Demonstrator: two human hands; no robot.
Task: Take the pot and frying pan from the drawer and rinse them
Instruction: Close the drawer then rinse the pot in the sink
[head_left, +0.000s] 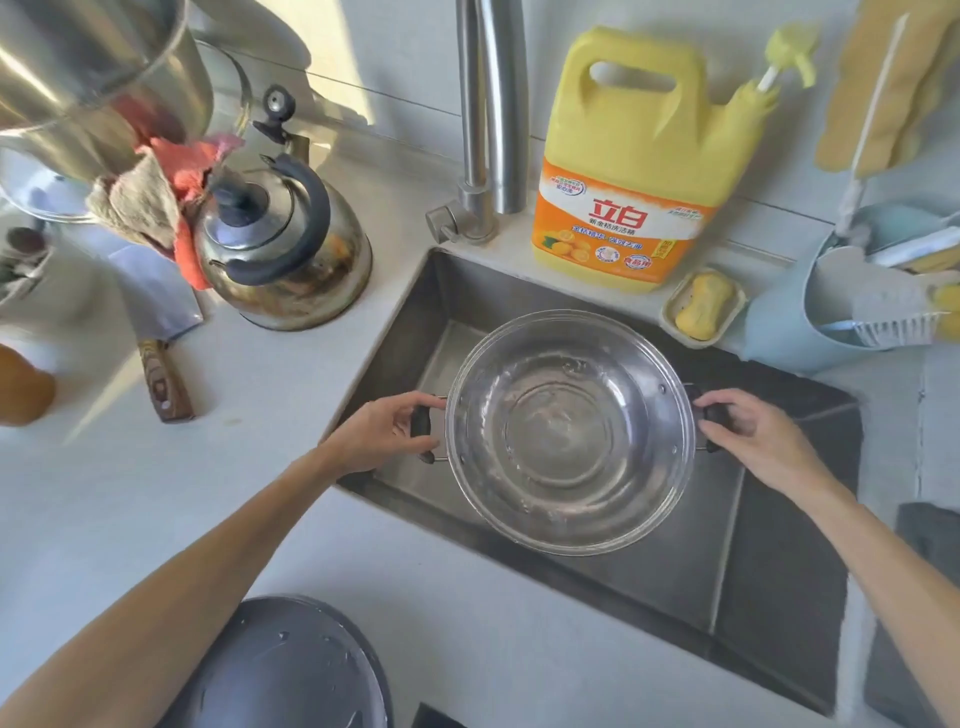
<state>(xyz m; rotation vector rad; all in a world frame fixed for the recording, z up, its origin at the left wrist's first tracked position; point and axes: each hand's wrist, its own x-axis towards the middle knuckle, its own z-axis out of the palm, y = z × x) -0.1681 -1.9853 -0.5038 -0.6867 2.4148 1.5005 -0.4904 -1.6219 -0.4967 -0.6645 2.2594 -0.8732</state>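
Observation:
A round stainless steel pot (569, 434) with some water in it hangs level over the steel sink (737, 566). My left hand (387, 434) grips its black left handle, and my right hand (753, 431) grips the black right handle. A dark frying pan (283, 670) with water drops on it lies on the white counter at the bottom left, partly cut off by the frame edge. The steel tap (491, 104) stands behind the sink, and no water runs from it.
A steel kettle (283, 244) and rags sit left of the sink, with a cleaver (161, 332) beside them. Behind the sink stand a yellow detergent jug (631, 166) and a soap dish (704, 306). A blue brush holder (852, 301) hangs at right.

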